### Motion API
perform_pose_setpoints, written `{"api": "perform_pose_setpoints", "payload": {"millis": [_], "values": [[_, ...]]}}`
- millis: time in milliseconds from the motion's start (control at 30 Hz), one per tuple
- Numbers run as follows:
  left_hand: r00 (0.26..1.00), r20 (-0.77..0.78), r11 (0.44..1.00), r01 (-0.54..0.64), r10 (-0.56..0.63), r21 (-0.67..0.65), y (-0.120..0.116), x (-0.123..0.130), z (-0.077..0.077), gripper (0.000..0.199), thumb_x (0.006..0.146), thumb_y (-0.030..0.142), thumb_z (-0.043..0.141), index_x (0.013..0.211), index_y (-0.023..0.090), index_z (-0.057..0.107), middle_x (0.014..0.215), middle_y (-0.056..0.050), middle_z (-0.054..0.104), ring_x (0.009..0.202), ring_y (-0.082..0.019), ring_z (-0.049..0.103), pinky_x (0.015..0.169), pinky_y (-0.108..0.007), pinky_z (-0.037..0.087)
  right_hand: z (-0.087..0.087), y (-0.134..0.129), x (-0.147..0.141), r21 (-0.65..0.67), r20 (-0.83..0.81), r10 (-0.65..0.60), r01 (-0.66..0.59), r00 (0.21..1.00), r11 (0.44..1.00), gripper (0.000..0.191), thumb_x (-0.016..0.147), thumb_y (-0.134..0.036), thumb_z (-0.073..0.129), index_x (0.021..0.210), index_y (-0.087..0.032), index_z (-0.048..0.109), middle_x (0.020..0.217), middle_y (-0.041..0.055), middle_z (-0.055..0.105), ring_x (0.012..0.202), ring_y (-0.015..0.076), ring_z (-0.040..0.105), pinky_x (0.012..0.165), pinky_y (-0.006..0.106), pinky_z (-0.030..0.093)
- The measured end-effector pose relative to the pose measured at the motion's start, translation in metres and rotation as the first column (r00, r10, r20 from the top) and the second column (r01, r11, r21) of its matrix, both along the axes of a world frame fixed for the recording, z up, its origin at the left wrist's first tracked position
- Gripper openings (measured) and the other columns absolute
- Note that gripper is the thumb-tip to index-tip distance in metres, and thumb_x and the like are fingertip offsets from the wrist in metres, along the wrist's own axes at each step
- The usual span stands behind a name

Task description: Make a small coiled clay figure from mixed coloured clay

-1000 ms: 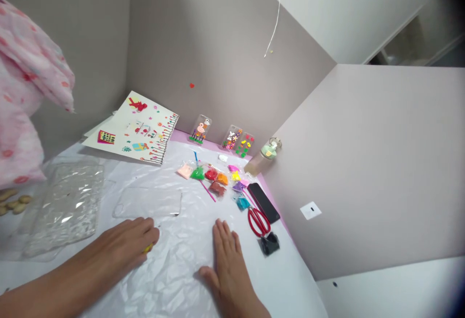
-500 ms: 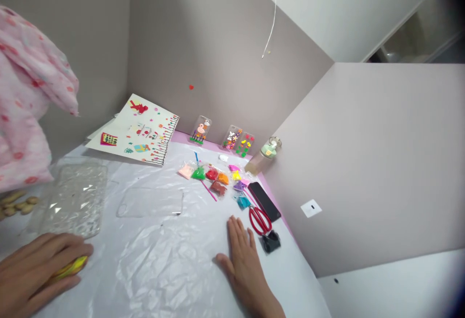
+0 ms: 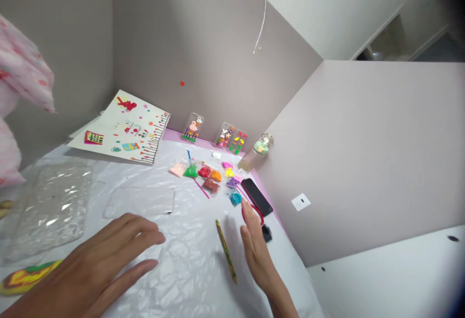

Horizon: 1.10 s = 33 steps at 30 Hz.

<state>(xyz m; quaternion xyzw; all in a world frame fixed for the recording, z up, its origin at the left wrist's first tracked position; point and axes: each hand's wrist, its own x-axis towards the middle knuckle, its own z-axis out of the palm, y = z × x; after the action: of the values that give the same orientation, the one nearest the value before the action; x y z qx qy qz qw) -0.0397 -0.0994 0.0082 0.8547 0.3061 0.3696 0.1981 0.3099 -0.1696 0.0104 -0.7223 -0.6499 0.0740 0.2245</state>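
My left hand [image 3: 112, 257] hovers over the crumpled white plastic sheet [image 3: 174, 269], fingers and thumb apart with nothing between them. Left of its wrist lies a lump of marbled yellow, green and red clay [image 3: 31, 277], partly hidden behind the forearm. A thin rolled strip of the same yellow-green clay [image 3: 225, 251] rests on the sheet beside my right hand [image 3: 256, 245]. That hand is turned on its side, empty, fingers stretched out, covering part of the red-handled scissors [image 3: 258, 215]. Beyond my left fingers is a clear phone case [image 3: 141, 202].
Small bags of coloured clay [image 3: 210, 185] sit mid-table near a black phone [image 3: 256, 197] and a bottle [image 3: 250, 158]. Decorated phone cases [image 3: 193, 128] lean on the back wall beside a drawing sheet [image 3: 119, 129]. A clear plastic tray [image 3: 54, 206] lies left; pink cloth [image 3: 22, 75] hangs above.
My left hand has left the marbled clay lump and moved right. My right hand has lifted from flat and turned on its side, and the thin clay strip now shows. The view shifted slightly.
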Motion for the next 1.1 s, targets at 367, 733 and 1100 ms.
{"api": "perform_pose_setpoints", "payload": {"millis": [367,733,1100], "values": [[0.984,0.066,0.984,0.170,-0.166,-0.056,0.028,0.054,-0.008,0.018,0.104,0.023,0.050,0.109,0.029,0.067,0.105,0.000,0.071,0.103,-0.020,0.063,0.089,-0.030,0.051,-0.039,0.083,-0.015,-0.026,0.429,-0.092,0.114,0.898,0.993,0.058,0.107,-0.038,0.039,0.157,-0.009,0.038,0.168,0.0215,0.028,0.157,0.0366,0.022,0.124,0.063,0.019],[0.983,0.110,0.987,0.153,-0.147,-0.048,0.021,0.050,-0.019,0.022,0.104,0.019,0.047,0.106,0.026,0.067,0.101,-0.003,0.072,0.099,-0.021,0.064,0.089,-0.033,0.053,-0.048,0.082,-0.038,-0.022,0.384,0.083,-0.081,0.919,0.996,0.059,0.106,-0.042,0.041,0.161,-0.020,0.033,0.170,0.0147,0.026,0.159,0.0311,0.019,0.125,0.061,0.022],[0.971,0.181,0.983,0.172,-0.159,-0.060,0.019,0.050,-0.022,0.020,0.105,0.015,0.046,0.107,0.026,0.063,0.101,-0.002,0.069,0.099,-0.020,0.060,0.088,-0.033,0.049,-0.049,0.035,-0.007,0.099,0.278,-0.056,0.029,0.959,0.995,0.060,0.109,-0.046,0.024,0.164,-0.022,0.019,0.170,0.0147,0.027,0.158,0.0331,0.022,0.122,0.064,0.027]]}}
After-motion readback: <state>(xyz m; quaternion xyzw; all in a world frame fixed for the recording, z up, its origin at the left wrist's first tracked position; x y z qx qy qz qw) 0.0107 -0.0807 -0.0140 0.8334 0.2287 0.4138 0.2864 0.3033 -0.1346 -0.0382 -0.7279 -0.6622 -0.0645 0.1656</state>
